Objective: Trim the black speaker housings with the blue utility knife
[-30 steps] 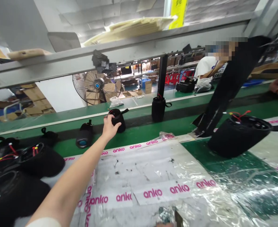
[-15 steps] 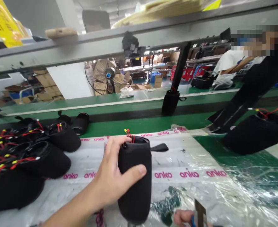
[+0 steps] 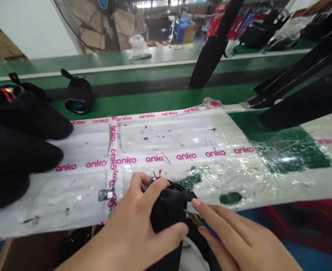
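Observation:
A black fabric-covered cylinder [image 3: 168, 210] is held at the table's front edge by my left hand [image 3: 137, 214], fingers around its upper end. Small red and yellow connectors [image 3: 156, 174] stick out of its open top. My right hand [image 3: 230, 233] is closed on a blue-handled blade tool [image 3: 195, 218], its tip against the cylinder's right side near the black strap [image 3: 191, 196]. The fingers partly hide the tool.
More black cylinders [image 3: 27, 113] lie at the left, one small one [image 3: 78, 96] behind them. Black posts and cylinders [image 3: 303, 94] stand at the right. Plastic sheeting with pink print [image 3: 168, 131] covers the green bench [image 3: 143, 98]. A fan [image 3: 98, 22] stands beyond.
The view has tipped downward. The held cylinder has moved down and towards me, to the bench's front edge. My right hand has come up beside it with the blade tool.

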`<state>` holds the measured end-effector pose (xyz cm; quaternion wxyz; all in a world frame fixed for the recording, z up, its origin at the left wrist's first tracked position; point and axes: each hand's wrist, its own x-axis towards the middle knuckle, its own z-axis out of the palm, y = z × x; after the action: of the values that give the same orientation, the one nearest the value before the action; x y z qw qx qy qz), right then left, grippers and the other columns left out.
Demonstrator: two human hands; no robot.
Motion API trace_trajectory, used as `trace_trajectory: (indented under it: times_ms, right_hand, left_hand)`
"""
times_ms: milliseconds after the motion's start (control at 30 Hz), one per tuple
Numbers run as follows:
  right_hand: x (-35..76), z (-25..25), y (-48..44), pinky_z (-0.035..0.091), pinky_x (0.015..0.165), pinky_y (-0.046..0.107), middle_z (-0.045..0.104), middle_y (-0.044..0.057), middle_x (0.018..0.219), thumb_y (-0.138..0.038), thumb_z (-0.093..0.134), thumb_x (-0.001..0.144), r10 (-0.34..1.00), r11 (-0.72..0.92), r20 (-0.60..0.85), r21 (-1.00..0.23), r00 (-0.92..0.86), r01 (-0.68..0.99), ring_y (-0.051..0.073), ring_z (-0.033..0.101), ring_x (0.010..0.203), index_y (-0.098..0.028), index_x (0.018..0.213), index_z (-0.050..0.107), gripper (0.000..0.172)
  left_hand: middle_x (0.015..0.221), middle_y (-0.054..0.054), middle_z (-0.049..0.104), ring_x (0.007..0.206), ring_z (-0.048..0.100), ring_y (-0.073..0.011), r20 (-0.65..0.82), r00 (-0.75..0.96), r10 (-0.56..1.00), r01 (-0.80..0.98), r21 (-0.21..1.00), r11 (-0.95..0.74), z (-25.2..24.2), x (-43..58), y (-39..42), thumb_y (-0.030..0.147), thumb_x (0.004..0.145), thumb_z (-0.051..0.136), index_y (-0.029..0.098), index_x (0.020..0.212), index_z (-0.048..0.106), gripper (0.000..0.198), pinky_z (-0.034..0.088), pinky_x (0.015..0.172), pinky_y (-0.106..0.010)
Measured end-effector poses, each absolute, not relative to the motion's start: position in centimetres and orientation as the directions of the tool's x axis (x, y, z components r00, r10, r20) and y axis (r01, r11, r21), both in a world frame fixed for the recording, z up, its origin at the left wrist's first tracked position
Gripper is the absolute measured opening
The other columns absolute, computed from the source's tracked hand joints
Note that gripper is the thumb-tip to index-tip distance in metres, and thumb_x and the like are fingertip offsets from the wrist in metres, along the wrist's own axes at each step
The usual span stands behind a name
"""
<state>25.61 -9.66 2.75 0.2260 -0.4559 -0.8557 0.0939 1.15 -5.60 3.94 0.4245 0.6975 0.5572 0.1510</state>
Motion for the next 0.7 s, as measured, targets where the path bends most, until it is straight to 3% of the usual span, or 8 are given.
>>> trace_trajectory:
  times_ms: [67,167,400,533,700]
  right_hand:
    - [25.2,3.9,-8.7,0.06,0.065,0.033,0.079,0.009,0.104,-0.004,0.042,0.098,0.738,0.656,0.306,-0.115,-0.602,0.746,0.023,0.076,0.081,-0.012,0.14,0.058,0.045]
    - [25.0,5.0,-7.7,0.056,0.062,0.037,0.078,0.007,0.1,-0.001,0.038,0.093,0.716,0.671,0.235,0.027,-0.657,0.741,0.023,0.074,0.078,-0.012,0.137,0.056,0.049]
    - [26.1,5.5,-7.0,0.049,0.065,0.039,0.076,0.004,0.097,-0.002,0.042,0.086,0.713,0.689,0.185,-0.001,-0.677,0.725,0.023,0.07,0.077,-0.012,0.133,0.056,0.05]
    - [26.4,4.9,-6.7,0.047,0.066,0.039,0.076,0.003,0.097,-0.002,0.042,0.086,0.72,0.687,0.18,-0.045,-0.67,0.725,0.023,0.069,0.077,-0.014,0.132,0.056,0.049]
    - [26.7,4.7,-6.2,0.047,0.065,0.038,0.076,0.003,0.098,-0.001,0.039,0.089,0.725,0.687,0.154,-0.108,-0.671,0.718,0.022,0.069,0.078,-0.015,0.131,0.056,0.047]
  left_hand:
    - [0.126,-0.009,0.047,0.094,0.072,-0.0321,-0.219,0.339,0.915,0.659,0.749,-0.065,3.5,1.4,-5.6,0.051,0.076,0.085,0.039,0.134,0.06,0.064,0.065,0.085,-0.06]
    - [0.129,-0.01,0.047,0.079,0.072,-0.028,-0.155,0.351,0.924,0.692,0.707,-0.145,3.2,1.6,-5.6,0.053,0.073,0.089,0.04,0.13,0.06,0.066,0.067,0.071,-0.056]
    - [0.13,-0.013,0.055,0.086,0.074,-0.0345,-0.049,0.396,0.917,0.702,0.66,-0.267,3.1,2.3,-5.1,0.058,0.07,0.089,0.036,0.122,0.059,0.064,0.068,0.065,-0.051]
    - [0.133,-0.013,0.055,0.085,0.074,-0.0349,-0.076,0.414,0.907,0.709,0.652,-0.269,3.2,2.5,-4.4,0.057,0.069,0.09,0.037,0.125,0.058,0.068,0.069,0.065,-0.053]
    - [0.129,-0.013,0.056,0.1,0.073,-0.0398,-0.13,0.444,0.887,0.673,0.702,-0.234,3.6,2.7,-3.7,0.05,0.067,0.094,0.036,0.12,0.061,0.064,0.069,0.075,-0.056]
